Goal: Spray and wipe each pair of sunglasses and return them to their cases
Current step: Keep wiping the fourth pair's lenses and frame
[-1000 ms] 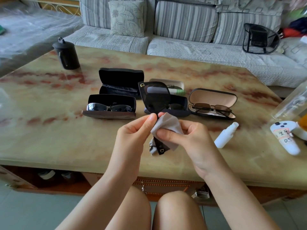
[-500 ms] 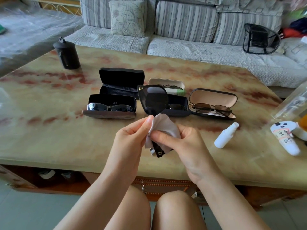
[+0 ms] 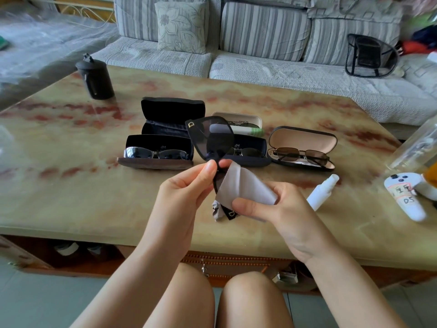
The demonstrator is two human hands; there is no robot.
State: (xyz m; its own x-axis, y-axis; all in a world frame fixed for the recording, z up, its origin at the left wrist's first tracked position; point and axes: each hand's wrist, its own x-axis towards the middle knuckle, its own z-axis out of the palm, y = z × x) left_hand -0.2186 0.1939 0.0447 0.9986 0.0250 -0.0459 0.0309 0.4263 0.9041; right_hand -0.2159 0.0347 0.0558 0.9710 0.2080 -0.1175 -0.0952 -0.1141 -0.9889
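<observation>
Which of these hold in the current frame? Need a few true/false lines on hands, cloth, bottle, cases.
1. The left hand pinches the black oversized plastic sunglasses near the bridge. True.
2. The right hand holds the pale grey wiping cloth over the lower lens. True.
3. The white plastic spray bottle stands upright. False: it lies on its side on the marbled stone table, to the right of the hands.
4. The tan-lined oval hard case is empty. False: thin metal-framed brown-lensed sunglasses lie in it.
</observation>
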